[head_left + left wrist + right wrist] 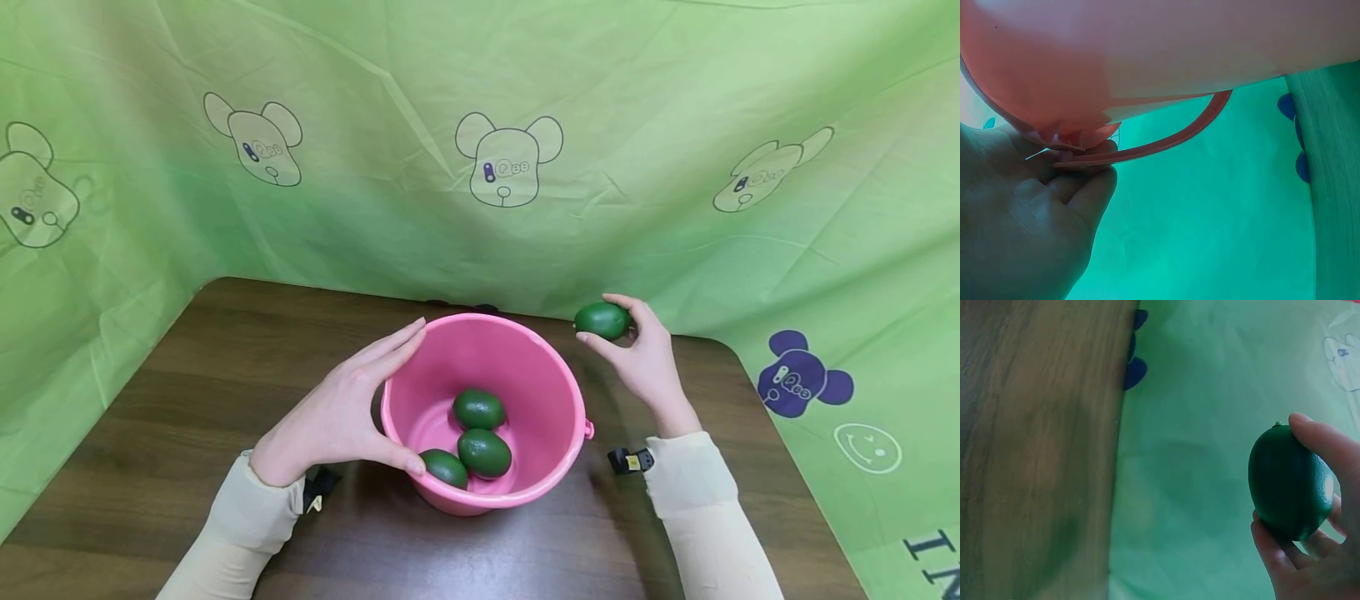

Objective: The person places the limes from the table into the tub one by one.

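Note:
A pink bucket stands at the middle of the table, with three dark green avocados inside; one avocado lies behind another avocado, and the third avocado is by the near left wall. My left hand grips the bucket's left rim, thumb at the near side and fingers spread along the far side. In the left wrist view, its fingers are at the base of the bucket's handle. To the right of the bucket, my right hand holds a fourth avocado between thumb and fingers, raised off the table.
The brown wooden table ends at a rounded far edge. A green cloth printed with bear faces hangs behind it and along both sides. A small handle lug juts from the bucket's right side.

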{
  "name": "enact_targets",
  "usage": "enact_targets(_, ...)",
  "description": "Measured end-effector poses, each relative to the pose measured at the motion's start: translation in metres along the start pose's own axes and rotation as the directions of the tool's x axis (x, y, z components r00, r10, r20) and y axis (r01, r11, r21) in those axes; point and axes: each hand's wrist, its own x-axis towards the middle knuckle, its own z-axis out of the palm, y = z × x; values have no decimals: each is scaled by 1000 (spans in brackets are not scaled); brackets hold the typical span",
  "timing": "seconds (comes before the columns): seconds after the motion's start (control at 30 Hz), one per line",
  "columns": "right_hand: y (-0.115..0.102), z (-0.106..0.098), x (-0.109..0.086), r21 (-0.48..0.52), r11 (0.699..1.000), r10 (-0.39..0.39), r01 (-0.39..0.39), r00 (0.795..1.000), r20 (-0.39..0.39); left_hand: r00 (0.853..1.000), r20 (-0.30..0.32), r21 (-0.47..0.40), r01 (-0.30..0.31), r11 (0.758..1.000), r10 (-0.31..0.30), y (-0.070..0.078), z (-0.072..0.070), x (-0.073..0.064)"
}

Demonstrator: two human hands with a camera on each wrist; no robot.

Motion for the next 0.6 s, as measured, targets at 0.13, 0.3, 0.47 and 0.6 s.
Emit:
enact_targets(0.13, -5, -1, -1, -4, 1000, -18, 18, 1000, -15, 1000, 1, -1, 1, 1000, -1, 0, 0, 0)
enact_targets(0.3, -12, -2, -2, 5, 999, -33, 33, 999, -17, 1000, 4, -2, 5, 1000, -5, -1, 0, -1)
enact_targets(0.47, -17, -5, -4, 12, 999, -45, 45, 999, -23, 1000, 3, -4, 4, 1000, -4, -1, 0, -1)
enact_targets(0.6, -21, -6, -4, 14, 998, -66, 66, 997, -30, 1000, 2, -5, 3, 1000, -3, -1, 0, -1)
